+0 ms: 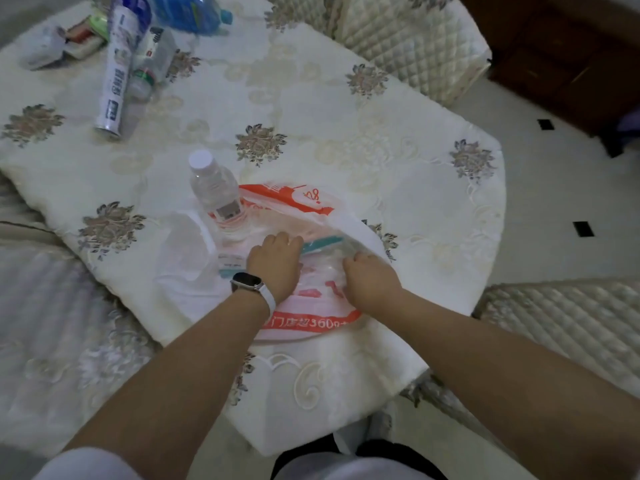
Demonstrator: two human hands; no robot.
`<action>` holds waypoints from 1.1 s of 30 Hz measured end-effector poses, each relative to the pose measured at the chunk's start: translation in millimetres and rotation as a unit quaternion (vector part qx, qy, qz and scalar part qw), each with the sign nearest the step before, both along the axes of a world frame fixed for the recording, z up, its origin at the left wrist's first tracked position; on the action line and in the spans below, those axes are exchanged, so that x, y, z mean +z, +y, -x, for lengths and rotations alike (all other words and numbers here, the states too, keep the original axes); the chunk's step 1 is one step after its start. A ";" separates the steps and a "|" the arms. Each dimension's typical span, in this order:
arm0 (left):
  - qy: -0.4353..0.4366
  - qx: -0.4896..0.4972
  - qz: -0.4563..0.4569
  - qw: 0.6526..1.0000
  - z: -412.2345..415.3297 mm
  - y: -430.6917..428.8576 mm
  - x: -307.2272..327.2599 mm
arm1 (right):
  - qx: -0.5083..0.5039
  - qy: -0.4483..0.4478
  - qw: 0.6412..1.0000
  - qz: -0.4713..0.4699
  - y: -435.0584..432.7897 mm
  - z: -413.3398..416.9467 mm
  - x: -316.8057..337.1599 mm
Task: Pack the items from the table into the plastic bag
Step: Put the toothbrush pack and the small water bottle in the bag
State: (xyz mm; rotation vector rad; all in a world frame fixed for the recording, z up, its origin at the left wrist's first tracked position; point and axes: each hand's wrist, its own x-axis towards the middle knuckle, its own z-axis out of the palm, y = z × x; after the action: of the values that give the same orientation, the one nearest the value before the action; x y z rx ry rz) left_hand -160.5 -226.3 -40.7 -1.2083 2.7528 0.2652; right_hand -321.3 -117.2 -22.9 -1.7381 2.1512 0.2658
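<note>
A white plastic bag (311, 315) with red print lies flat on the table's near side. My left hand (275, 261), with a watch on its wrist, rests on the bag with fingers curled at its upper layer. My right hand (369, 278) pinches the bag's film beside it. A flat teal-edged packet (322, 242) shows through the bag between my hands. A clear water bottle (214, 188) with a white cap stands upright at the bag's far left corner. Whether the bottle stands inside the bag I cannot tell.
At the far left of the floral tablecloth (346, 133) lie a white tube (117, 67), a small clear bottle (149, 67), a blue bottle (188, 12) and small packets (83, 36). Quilted chairs (408, 36) stand around the table.
</note>
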 end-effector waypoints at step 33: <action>0.107 -0.080 -0.144 0.980 -62.7 89.9 10.9 | -0.033 -0.050 0.994 0.088 43.3 9.5 26.8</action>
State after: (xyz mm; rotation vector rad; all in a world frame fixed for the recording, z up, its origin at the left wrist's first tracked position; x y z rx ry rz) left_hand -97.8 -136.4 -29.7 -0.9289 2.8361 0.7884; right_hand -330.8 -73.9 3.9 -1.7286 2.2117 -0.0298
